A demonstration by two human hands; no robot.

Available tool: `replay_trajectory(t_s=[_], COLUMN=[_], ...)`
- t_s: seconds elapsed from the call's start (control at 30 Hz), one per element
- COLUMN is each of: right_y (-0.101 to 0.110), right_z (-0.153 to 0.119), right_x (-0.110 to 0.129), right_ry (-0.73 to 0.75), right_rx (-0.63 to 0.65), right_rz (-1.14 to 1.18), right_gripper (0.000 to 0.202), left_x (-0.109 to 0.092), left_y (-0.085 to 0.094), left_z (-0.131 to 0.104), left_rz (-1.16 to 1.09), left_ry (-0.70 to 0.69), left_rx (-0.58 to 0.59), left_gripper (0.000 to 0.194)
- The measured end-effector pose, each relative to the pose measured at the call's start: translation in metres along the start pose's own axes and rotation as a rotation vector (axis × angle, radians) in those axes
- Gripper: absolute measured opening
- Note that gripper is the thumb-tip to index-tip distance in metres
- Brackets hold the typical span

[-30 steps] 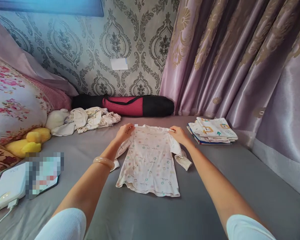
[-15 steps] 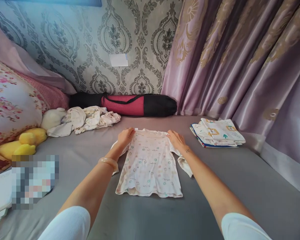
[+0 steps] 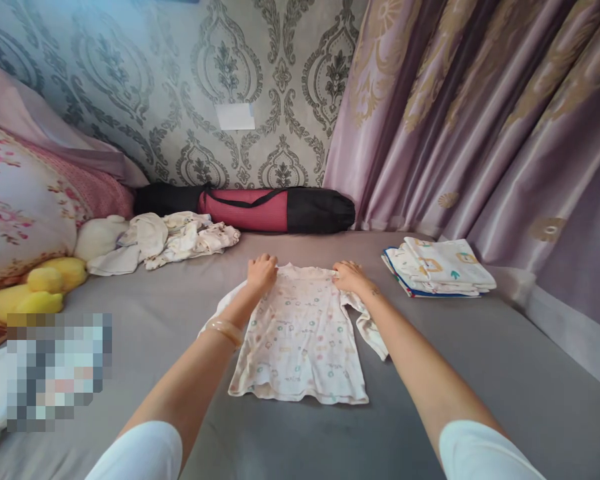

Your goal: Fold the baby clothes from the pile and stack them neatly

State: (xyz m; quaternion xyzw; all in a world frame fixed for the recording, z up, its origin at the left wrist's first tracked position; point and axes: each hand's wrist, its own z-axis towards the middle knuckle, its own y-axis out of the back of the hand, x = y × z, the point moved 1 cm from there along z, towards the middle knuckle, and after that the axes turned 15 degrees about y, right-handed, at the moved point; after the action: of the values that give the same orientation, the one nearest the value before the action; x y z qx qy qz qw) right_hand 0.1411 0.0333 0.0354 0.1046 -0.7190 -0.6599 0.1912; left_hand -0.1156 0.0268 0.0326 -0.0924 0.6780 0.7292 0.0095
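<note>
A small white long-sleeved shirt (image 3: 300,340) with a pale print lies spread on the grey bed, its collar pointing away from me and its hem towards me. My left hand (image 3: 263,272) is closed on its left shoulder, beside the collar. At the opposite shoulder my right hand (image 3: 349,275) pinches the fabric. The fingertips of both hands are partly hidden. One sleeve sticks out to the left, partly behind my left forearm; the other angles down beside my right forearm.
Folded clothes (image 3: 440,267) are stacked at the right, near the curtain (image 3: 405,133). A rumpled clothes pile (image 3: 180,240) lies back left, before a red and black roll bag (image 3: 253,208). Yellow plush toys (image 3: 45,287) and a floral pillow (image 3: 20,207) line the left side.
My left hand has shifted slightly right and its fingers have bunched over the shoulder. The left sleeve now reaches further out to the left. The right hand stays at its shoulder.
</note>
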Motion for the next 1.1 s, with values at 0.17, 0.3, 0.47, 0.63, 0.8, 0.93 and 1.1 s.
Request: replay_trajectory(t_s=[0.17,0.3,0.47,0.63,0.8,0.93,1.1], right_y=[-0.005,-0.012,-0.015,-0.005,0.012,0.017,0.010], right_z=[0.022,0.024,0.024,0.029,0.028,0.028,0.032], right_x=[0.018,0.027,0.029,0.036,0.040,0.033,0.025], right_ry=[0.083,0.142,0.323,0.344,0.382,0.304,0.208], right_rx=[-0.011,-0.106,-0.136,-0.064,-0.017,-0.018,-0.015], right_rz=[0.065,0.078,0.046,-0.099,-0.214,-0.104,0.004], right_gripper=[0.037,0.040,0.044,0.034,0.034,0.031,0.024], left_x=[-0.030,-0.035,-0.034,-0.033,-0.033,-0.034,-0.036], left_y=[-0.025,-0.048,-0.054,-0.051,-0.054,-0.057,-0.058], left_z=[-0.013,-0.023,-0.031,-0.032,-0.032,-0.030,-0.031], left_rz=[-0.095,-0.186,-0.213,-0.214,-0.220,-0.214,-0.156], left_ry=[-0.307,-0.306,-0.283,-0.280,-0.284,-0.273,-0.210], left_rx=[0.019,-0.063,-0.103,-0.132,-0.171,-0.208,-0.188], left_gripper=[0.026,0.031,0.034,0.031,0.027,0.028,0.038])
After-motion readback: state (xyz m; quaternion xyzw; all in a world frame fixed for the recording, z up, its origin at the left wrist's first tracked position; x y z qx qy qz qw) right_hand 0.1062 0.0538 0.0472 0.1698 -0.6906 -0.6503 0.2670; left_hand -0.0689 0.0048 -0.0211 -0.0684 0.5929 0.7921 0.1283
